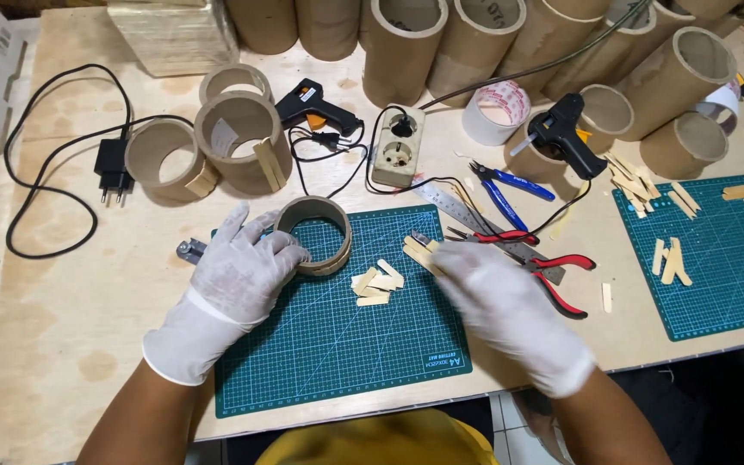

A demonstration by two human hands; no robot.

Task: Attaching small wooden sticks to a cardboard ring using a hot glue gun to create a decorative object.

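1. Head view, L side: left hand, white glove, rests on green cutting mat w/ fingers curled against outer wall of short cardboard ring. Ring stands upright on mat's upper L part, open end up.
2. Head view, R side: right hand, also gloved, fingers pinched narrow on a few flat wooden sticks at mat's upper R edge.
3. Small pile of cut stick pieces lies on mat between the two hands, just R of ring, apart from it.
4. Red-handled pliers on tabletop beside right hand; blue-handled cutters further back; steel ruler runs under them.
5. Two black glue guns: one behind ring, other propped to the R. Power strip between them, cables trailing.
6. Two finished-looking rings w/ sticks attached at L rear; row of tall cardboard tubes along back edge.
7. Second green mat far R, loose sticks on it. Tape roll near tubes.
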